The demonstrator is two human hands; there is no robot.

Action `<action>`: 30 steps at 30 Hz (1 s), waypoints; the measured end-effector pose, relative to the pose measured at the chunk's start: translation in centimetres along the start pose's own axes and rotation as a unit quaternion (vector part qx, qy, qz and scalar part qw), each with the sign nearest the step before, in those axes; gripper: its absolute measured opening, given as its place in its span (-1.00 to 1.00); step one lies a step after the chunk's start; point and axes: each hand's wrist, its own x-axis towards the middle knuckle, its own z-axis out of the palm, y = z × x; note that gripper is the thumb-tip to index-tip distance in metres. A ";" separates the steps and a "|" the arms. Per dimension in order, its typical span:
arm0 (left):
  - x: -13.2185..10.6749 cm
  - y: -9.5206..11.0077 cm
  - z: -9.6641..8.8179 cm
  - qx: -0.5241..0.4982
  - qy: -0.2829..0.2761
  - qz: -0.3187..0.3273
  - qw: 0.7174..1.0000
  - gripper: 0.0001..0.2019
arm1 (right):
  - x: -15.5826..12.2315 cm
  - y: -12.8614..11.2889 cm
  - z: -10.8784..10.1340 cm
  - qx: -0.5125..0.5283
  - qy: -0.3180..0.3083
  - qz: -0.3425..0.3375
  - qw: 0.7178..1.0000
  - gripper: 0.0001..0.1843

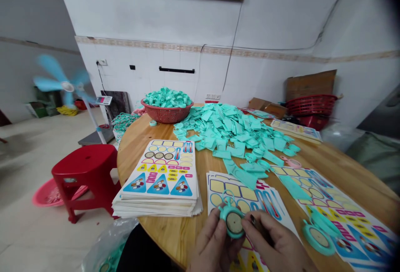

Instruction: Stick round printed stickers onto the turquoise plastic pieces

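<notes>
My left hand [215, 238] grips a teal round plastic piece [233, 223] with a loop on top and a beige disc on its face. The fingers of my right hand [268, 238] meet its right edge and are closed round a slim dark tool [258, 227], partly hidden, whose kind I cannot make out. Both hands are above a sticker sheet [218, 186] with yellow shapes and thermometers. To the right, a similar teal round piece [318, 238] lies with its lid open on another sticker sheet [353, 222].
A thick stack of sticker sheets [159, 205] lies on the left of the round wooden table [134, 147]. Behind are a heap of flat teal pieces [231, 126] and a red basin [167, 114] full of teal parts. A red stool [86, 163] and a fan [67, 86] stand left.
</notes>
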 end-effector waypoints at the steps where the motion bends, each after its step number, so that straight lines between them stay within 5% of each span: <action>1: -0.1 0.0 0.1 0.000 0.007 -0.001 1.000 -0.71 | 0.0 0.2 0.1 -0.008 0.006 -0.007 1.000 -0.63; 12: -0.6 0.3 1.0 0.016 0.025 0.009 1.000 -0.75 | 0.3 0.7 0.5 -0.066 0.080 -0.058 0.993 -0.71; 30: -0.2 0.2 0.3 0.024 -0.015 0.014 0.999 -0.67 | -0.2 0.0 0.8 -0.097 0.083 -0.068 0.989 -0.71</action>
